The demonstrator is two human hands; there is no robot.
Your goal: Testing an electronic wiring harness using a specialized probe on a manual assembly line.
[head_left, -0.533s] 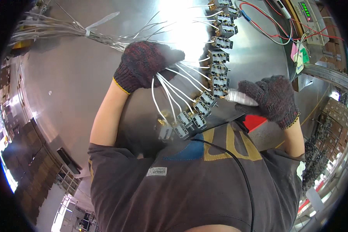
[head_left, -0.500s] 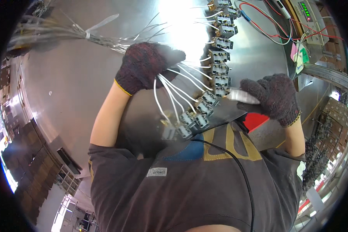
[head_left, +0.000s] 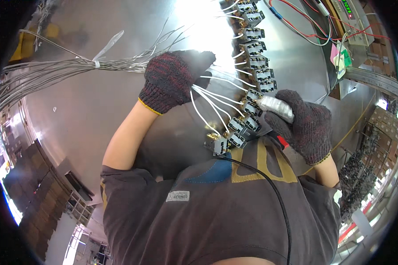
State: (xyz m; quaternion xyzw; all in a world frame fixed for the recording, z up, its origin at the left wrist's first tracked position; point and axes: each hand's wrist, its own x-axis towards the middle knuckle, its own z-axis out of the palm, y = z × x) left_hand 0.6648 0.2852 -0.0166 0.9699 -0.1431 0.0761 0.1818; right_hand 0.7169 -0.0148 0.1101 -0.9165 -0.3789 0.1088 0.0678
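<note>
On steel table (head_left: 97,110): L hand (head_left: 174,79) fingers clamped on white wires (head_left: 212,104), R hand (head_left: 303,123) prob. round silver tool (head_left: 275,107).

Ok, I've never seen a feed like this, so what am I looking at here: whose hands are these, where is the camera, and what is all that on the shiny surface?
There is no machine here: a person works with two hands in dark knitted gloves. The camera sits on that person's head and looks down through a fisheye lens, so straight edges bend and the person's own dark shirt fills the lower part of the picture.

The surface is a shiny metal table. A curved row of small grey connector blocks runs across it, each with thin white wires leading off. Further left the wires gather into a tied grey bundle.

The left hand rests on the white wires near the blocks. The right hand has its grip closed on a silver-wrapped handle, likely a tool, its tip at the row.

Red cables lie at the far edge.
</note>
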